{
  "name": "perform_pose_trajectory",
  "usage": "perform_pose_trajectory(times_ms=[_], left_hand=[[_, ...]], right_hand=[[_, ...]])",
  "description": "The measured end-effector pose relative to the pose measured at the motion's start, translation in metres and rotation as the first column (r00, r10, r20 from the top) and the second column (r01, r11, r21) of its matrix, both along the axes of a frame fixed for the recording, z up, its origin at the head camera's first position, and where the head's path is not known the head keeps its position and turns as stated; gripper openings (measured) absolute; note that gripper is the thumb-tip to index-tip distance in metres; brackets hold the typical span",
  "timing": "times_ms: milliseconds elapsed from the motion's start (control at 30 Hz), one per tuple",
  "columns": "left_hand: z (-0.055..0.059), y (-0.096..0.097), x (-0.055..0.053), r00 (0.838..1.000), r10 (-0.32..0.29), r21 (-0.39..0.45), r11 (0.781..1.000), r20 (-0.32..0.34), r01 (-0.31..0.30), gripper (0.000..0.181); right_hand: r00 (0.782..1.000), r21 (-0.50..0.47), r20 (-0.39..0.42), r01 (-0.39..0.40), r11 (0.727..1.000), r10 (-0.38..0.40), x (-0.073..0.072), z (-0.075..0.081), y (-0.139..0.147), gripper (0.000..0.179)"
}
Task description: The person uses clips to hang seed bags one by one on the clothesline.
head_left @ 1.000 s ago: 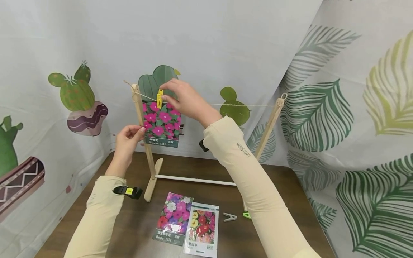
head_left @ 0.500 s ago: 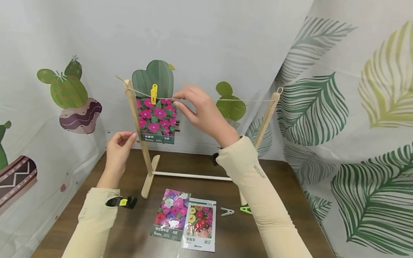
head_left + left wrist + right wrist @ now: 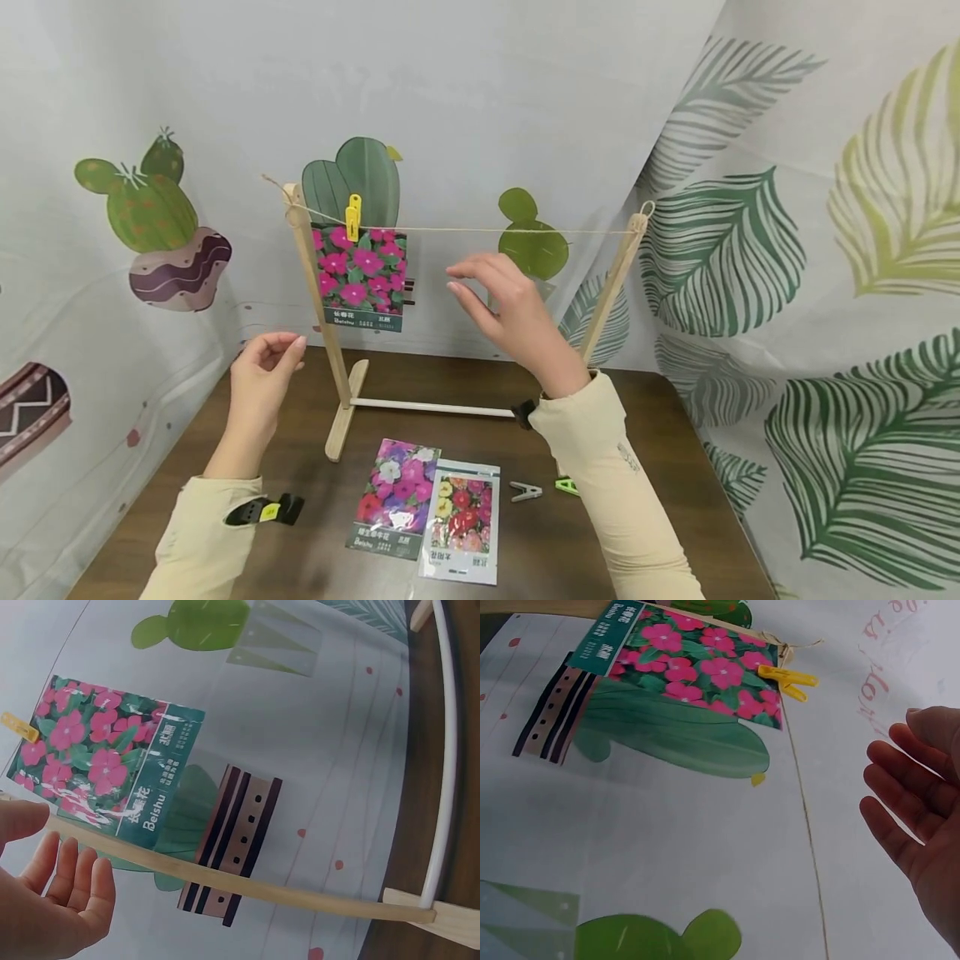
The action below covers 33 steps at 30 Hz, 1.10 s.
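A seed packet with pink flowers hangs from the string near the left post, held by a yellow clothespin at its top edge. My left hand hovers left of the wooden post, fingers loosely bent, holding nothing. In the left wrist view the packet lies beyond the fingertips. My right hand is right of the packet and below the string, fingers relaxed and apart from everything. The right wrist view shows the yellow clothespin gripping both string and packet.
Two more seed packets, one purple-flowered and one white-bordered, overlap on the brown table. To their right lie a grey clothespin and a green one, partly behind the right sleeve. A white rod joins the stand's feet.
My right hand let go of the yellow clothespin, then drew back right and down. My left hand released the packet's lower left edge and moved left and down. The packet stays hanging.
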State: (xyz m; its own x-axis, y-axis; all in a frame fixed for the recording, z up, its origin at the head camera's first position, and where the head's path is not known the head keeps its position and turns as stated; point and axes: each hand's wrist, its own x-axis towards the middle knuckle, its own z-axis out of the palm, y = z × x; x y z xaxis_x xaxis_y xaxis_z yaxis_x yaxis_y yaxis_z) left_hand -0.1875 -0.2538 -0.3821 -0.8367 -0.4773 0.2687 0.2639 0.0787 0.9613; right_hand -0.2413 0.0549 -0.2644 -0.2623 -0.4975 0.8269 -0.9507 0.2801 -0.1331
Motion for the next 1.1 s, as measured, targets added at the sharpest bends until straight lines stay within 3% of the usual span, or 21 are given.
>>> perform_pose_trajectory(times_ms=[167, 400, 600, 867, 1100], left_hand=[[-0.009, 0.003, 0.01, 0.999, 0.01, -0.042, 0.999, 0.034, -0.009, 0.013], [-0.025, 0.013, 0.016, 0.994, 0.006, -0.172, 0.985, 0.113, 0.014, 0.024], [-0.036, 0.024, 0.016, 0.992, -0.014, -0.196, 0.98, 0.129, 0.04, 0.023], [-0.047, 0.036, 0.017, 0.991, -0.045, -0.311, 0.947, 0.129, 0.084, 0.02], [-0.059, 0.045, 0.015, 0.984, -0.072, -0.325, 0.938, 0.163, 0.123, 0.017]], right_hand=[[1.0, -0.012, 0.018, 0.023, 1.0, -0.023, 0.006, -0.013, 0.015, 0.018], [0.998, -0.03, 0.01, 0.055, 0.998, -0.055, 0.007, -0.027, 0.032, 0.018], [0.996, -0.071, 0.052, 0.078, 0.994, -0.074, 0.01, -0.039, 0.045, 0.017], [0.984, -0.091, 0.125, 0.135, 0.987, -0.123, 0.013, -0.062, 0.06, 0.02], [0.973, -0.1, 0.174, 0.171, 0.98, -0.152, 0.013, -0.086, 0.071, 0.021]])
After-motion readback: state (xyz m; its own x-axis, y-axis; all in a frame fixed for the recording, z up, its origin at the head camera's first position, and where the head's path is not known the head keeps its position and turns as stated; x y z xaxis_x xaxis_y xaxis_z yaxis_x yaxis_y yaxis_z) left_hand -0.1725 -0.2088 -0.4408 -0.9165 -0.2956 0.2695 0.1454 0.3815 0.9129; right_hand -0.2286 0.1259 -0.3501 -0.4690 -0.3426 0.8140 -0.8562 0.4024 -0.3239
